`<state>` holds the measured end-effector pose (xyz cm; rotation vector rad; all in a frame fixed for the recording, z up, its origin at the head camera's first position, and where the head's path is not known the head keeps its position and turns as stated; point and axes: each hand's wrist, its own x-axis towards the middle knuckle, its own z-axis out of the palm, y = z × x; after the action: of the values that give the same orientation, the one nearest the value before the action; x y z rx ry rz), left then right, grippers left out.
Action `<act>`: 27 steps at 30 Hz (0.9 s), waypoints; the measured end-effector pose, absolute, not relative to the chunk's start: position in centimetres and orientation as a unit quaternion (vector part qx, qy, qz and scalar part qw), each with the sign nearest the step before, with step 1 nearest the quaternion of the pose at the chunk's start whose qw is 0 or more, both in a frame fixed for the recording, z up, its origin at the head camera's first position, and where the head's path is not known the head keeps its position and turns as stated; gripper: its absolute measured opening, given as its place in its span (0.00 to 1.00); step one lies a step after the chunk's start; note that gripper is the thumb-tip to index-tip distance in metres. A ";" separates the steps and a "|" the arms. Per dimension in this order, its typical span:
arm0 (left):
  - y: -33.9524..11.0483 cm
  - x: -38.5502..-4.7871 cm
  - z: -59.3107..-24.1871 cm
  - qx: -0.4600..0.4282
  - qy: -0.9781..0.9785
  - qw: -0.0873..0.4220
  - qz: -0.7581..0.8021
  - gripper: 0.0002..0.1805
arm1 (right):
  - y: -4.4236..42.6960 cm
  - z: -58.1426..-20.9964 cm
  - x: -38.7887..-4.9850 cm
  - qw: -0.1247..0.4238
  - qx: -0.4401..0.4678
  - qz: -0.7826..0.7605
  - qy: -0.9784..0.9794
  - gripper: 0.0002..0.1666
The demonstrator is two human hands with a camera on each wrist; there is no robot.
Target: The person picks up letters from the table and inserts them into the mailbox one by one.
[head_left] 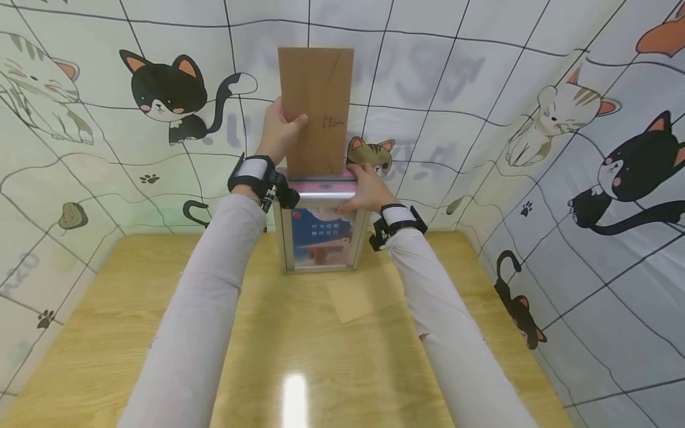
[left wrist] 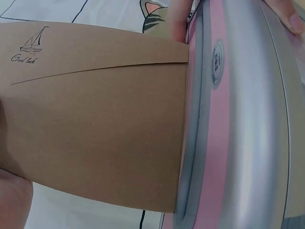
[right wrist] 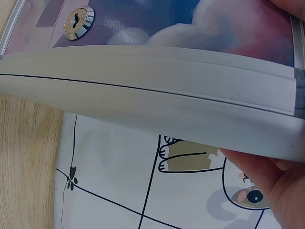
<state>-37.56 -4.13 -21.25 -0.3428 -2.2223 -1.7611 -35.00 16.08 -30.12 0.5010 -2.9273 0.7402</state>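
Observation:
My left hand pinches a brown kraft paper envelope by its left side, thumb on the front face. The envelope stands upright over a silver-framed letter box with a pink top and a blue printed front. In the left wrist view the envelope's lower edge meets the grey-rimmed slot; how far in it reaches I cannot tell. A small boat drawing and "Good luck" mark the paper. My right hand grips the box's top right corner, thumb in front, fingers over the top. A key lock shows on the box's side.
A flat tan paper piece, like another envelope, lies on the wooden table right of the box. Cloth walls with cat prints stand behind the box and at the sides.

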 end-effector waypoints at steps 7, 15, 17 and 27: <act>-3.9 -37.0 -21.6 -0.129 -0.769 0.140 -0.610 0.19 | 15.9 -30.7 -35.0 0.037 0.168 0.239 -0.955 0.64; -3.6 -37.1 -22.3 -0.130 -0.766 0.126 -0.617 0.17 | 16.3 -30.9 -35.2 0.042 0.172 0.242 -0.954 0.63; -3.4 -37.2 -22.6 -0.132 -0.767 0.124 -0.615 0.17 | 16.3 -30.9 -35.2 0.043 0.173 0.243 -0.954 0.63; -2.8 -37.4 -23.9 -0.131 -0.780 0.113 -0.601 0.16 | 16.2 -30.4 -35.2 0.050 0.175 0.238 -0.954 0.63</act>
<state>-37.42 -2.84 -23.86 -0.3835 -2.2903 -1.7636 -35.21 16.24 -30.43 0.5331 -2.9059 0.7244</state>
